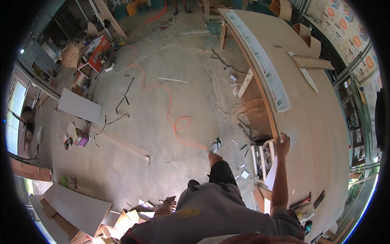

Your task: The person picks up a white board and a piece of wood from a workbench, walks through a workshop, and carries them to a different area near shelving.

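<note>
A long plywood sheet (313, 134) covers the workbench on my right. My right hand (283, 144) is at its near left edge, with the fingers curled against the wooden rim. Ahead of that hand, a white printed strip (260, 61) lies along the same edge. My left hand (170, 200) hangs low beside my body, partly hidden by my shirt. Its fingers look loosely apart, and nothing shows in them. Near my right elbow, a hand tool with a red and black handle (300, 202) and a dark phone-like slab (319, 199) rest on the sheet.
An orange hose (170, 107) winds across the concrete floor toward my foot. Wood strips (122, 142) and a white panel (79, 105) lie to the left. Boards and offcuts (77, 207) pile up at lower left. A small wooden frame (264, 160) stands beside the bench. Another person's legs (181, 7) show far ahead.
</note>
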`<state>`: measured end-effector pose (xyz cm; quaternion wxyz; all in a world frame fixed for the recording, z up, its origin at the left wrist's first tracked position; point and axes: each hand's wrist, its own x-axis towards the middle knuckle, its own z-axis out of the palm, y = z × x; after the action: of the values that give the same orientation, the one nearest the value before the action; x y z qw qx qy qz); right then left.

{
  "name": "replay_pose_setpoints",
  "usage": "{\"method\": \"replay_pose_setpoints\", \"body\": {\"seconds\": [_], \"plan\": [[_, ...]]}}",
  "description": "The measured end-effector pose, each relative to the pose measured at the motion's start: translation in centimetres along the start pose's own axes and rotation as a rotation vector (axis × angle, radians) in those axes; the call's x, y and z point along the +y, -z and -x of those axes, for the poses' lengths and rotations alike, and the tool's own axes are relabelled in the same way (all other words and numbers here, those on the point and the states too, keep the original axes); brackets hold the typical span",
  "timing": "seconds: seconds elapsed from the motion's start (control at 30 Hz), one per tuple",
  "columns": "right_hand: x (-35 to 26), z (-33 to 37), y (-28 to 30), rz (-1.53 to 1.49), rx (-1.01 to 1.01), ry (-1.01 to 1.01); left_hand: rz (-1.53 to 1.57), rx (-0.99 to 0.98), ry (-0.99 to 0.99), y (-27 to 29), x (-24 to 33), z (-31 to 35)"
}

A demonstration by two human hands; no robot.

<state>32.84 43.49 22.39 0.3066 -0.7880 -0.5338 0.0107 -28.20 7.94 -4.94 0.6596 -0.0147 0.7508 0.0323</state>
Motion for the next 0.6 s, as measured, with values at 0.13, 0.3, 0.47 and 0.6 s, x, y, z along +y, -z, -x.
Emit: {"method": "replay_pose_setpoints", "body": {"seconds": [0.13,0.3,0.47,0.6], "plan": [[-2.1,-15.6,-4.4,0.232,0.229,0.195,0.083,0.184,0.09,0.9,5.6,2.7],[-0.5,-30.4,-10.0,0.126,-0.319,-0.243,-0.017,0.205,0.016,-0.4,24.8,5.0],[0.6,-35.5,-13.9,0.197,-0.505,-0.295,-0.083,0.477,-0.927,-5.8,49.9,4.8],[0.2,-34.7,-12.8,0.271,-0.531,-0.195,0.126,0.163,-1.003,-15.2,66.7,12.6]]}}
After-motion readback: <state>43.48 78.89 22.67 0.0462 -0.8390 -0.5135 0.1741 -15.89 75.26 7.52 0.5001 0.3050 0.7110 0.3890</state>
